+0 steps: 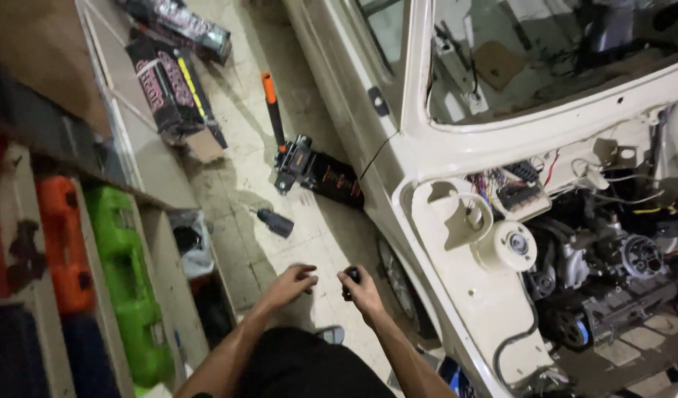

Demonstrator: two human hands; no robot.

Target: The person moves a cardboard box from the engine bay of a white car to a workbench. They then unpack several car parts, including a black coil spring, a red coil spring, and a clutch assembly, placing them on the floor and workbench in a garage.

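Note:
My right hand [362, 291] is closed around a small black part [351, 275] held low in front of me, over the tiled floor beside a white car [427, 140]. My left hand [293, 285] hovers a short way to its left with fingers curled, and nothing shows in it. Both hands are close to the car's front wheel [395, 282]. The small part's shape is mostly hidden by my fingers.
A floor jack [313, 169] with an orange-tipped handle reaches under the car. A black cylinder [275, 221] lies on the tiles. Shelving [158, 243] on the left holds orange and green cases [129, 287]. The open engine bay [604, 258] is at right. Dark boxes [173, 88] lie farther off.

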